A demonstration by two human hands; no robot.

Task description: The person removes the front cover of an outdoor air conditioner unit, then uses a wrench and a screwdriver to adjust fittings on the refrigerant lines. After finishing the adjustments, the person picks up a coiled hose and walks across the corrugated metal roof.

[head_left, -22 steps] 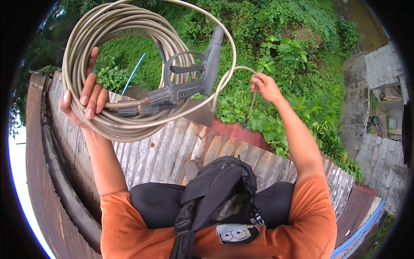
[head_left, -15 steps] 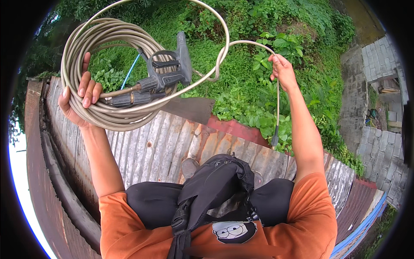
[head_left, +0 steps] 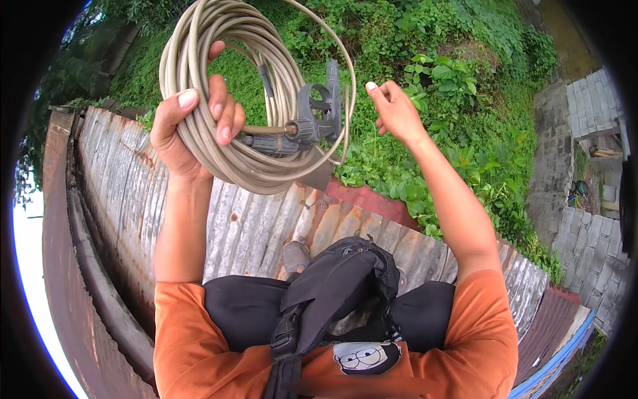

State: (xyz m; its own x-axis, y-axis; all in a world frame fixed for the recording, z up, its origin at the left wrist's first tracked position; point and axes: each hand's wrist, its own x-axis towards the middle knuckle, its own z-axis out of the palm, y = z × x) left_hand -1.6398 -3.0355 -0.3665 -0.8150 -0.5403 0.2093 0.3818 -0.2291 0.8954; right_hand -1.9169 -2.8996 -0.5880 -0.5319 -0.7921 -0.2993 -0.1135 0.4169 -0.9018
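Note:
A thick coil of beige hose (head_left: 229, 161) hangs from my left hand (head_left: 199, 123). My thumb lies over the near strands and the fingers curl through the middle of the coil. A black plastic spray gun (head_left: 334, 100) with a trigger loop sits at the coil's right side. Beside it, a black ribbed connector (head_left: 271, 144) lies against the strands, close to my left fingertips. To the right, my right hand (head_left: 397, 114) is raised apart from the coil, its thumb stretched out and fingers loosely bent. Nothing shows in it. One loose hose loop passes just left of that thumb.
Below me lies a rusty corrugated metal roof (head_left: 259, 219), with a foot on it. Dense green plants (head_left: 458, 133) grow beyond its edge. A black bag (head_left: 339, 272) rests at my lap. Grey block walls (head_left: 588, 106) stand at the right, and a brown metal sheet (head_left: 73, 279) curves along the left.
My left hand has moved right with the coil, which has turned more edge-on. My right hand has let go of the hose strand and shifted left; the strand's hanging end has left its place below that hand.

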